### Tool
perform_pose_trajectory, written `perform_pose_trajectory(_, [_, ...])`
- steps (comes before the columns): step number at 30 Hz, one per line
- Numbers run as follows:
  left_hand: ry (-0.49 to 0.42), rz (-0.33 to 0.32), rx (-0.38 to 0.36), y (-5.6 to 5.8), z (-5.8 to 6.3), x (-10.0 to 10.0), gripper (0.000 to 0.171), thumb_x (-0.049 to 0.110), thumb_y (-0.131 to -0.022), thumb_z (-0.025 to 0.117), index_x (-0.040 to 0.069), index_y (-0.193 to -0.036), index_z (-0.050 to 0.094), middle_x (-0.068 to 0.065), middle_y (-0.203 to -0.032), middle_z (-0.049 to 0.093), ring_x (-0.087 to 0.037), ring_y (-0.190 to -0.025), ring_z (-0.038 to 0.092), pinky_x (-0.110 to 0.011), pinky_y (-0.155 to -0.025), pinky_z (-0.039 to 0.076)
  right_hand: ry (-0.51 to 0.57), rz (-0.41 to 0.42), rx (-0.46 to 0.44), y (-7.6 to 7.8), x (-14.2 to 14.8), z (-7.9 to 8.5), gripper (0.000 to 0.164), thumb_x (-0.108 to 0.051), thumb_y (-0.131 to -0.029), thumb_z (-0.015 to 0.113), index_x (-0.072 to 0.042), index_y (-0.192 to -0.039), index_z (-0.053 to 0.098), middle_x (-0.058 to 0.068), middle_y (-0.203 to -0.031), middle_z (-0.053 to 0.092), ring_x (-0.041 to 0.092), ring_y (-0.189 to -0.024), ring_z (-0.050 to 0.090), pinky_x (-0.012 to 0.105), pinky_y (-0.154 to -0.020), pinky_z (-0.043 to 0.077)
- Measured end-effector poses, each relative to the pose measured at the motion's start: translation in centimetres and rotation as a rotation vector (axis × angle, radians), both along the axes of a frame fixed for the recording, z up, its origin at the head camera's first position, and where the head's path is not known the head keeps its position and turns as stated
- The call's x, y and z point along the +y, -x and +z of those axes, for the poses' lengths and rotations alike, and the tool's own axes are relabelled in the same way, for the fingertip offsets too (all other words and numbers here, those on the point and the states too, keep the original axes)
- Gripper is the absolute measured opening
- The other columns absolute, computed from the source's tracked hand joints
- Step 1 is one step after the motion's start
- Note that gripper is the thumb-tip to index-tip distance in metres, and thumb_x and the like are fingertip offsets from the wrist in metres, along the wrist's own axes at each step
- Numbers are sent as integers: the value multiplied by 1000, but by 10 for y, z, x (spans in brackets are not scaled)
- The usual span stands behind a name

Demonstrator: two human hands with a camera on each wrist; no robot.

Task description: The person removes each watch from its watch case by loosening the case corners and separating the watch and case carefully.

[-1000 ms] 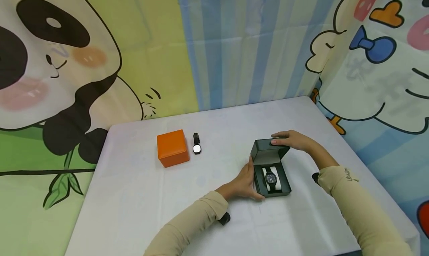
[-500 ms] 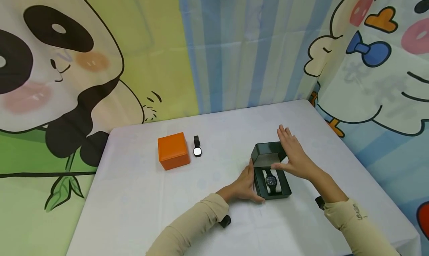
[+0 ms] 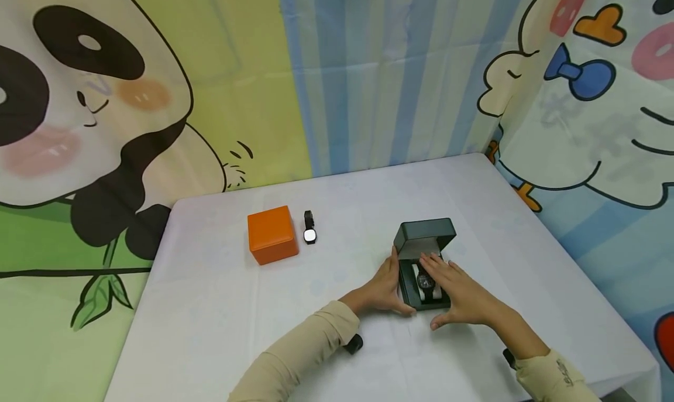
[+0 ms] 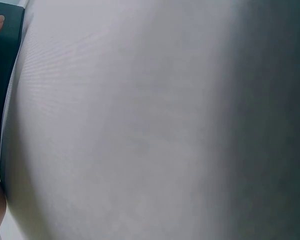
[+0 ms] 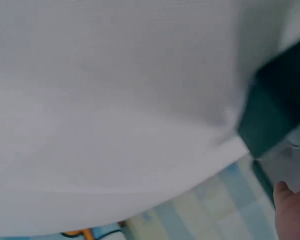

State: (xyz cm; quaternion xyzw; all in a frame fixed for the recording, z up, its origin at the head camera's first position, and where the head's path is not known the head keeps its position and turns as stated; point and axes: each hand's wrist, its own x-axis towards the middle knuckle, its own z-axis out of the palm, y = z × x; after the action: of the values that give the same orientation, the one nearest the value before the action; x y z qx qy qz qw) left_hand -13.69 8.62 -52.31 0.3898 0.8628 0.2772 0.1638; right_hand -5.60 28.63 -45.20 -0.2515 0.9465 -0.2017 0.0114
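My left hand (image 3: 380,288): straight-fingered against the box (image 3: 413,248).
My right hand (image 3: 460,294): outstretched over the watch (image 3: 425,281) — grasping nothing.
Watch: in that box, right; likely light (scratchable, perhaps) — I'd pinch the strap (image 3: 429,294).

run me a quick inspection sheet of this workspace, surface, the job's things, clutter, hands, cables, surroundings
surface: table under a white cloth with faint creases
job's things: dark green box, lid raised at the far side; boxed watch inside on a white cushion, partly covered by fingers
clutter: orange box and, just to its right, loose watch with a black strap
left hand: the left hand touches the green box's left side
right hand: the right hand is over the box's right side, fingers extended; contact with the watch unclear
cables: nothing seen
surroundings: panda print at left, blue stripes behind, another cartoon print at right
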Motion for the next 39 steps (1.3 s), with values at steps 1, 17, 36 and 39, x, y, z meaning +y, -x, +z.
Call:
perform_pose_trajectory(1, [5, 3, -1, 0, 0, 0, 141, 48, -63, 79, 5, -136, -34, -22, -150, 8, -29, -139, 14, -36, -111, 24, -7, -20, -22, 2, 3, -4, 125, -56, -51, 79, -6, -146, 17, 14, -151, 22, 29, -140, 13, 55, -109, 14])
perform_pose_trajectory(17, [-16, 34, -19, 3, 1, 0, 142, 46, -60, 81, 4, -138, -31, -19, -150, 12, -27, -139, 17, -32, -112, 23, -4, -116, -106, 23, 15, -13, 96, -43, -55, 83, -2, -133, 45, 24, -137, 42, 46, -127, 33, 61, -93, 36])
perform_pose_trajectory(36, [-1, 27, -43, -1, 1, -3, 139, 49, -63, 78, 8, -138, -31, -19, -150, 9, -27, -139, 15, -34, -111, 24, 104, -223, 2, 5, 6, -15, 81, -26, -55, 85, -6, -126, 53, 17, -122, 57, 35, -108, 54, 49, -83, 48])
perform_pose_trajectory(39, [3, 27, -41, 0, 1, -2, 139, 50, -63, 78, 8, -138, -32, -18, -150, 9, -26, -139, 15, -33, -111, 24, 99, -205, 67, 4, 6, -16, 81, -26, -53, 86, -6, -125, 53, 16, -123, 57, 34, -107, 56, 47, -82, 49])
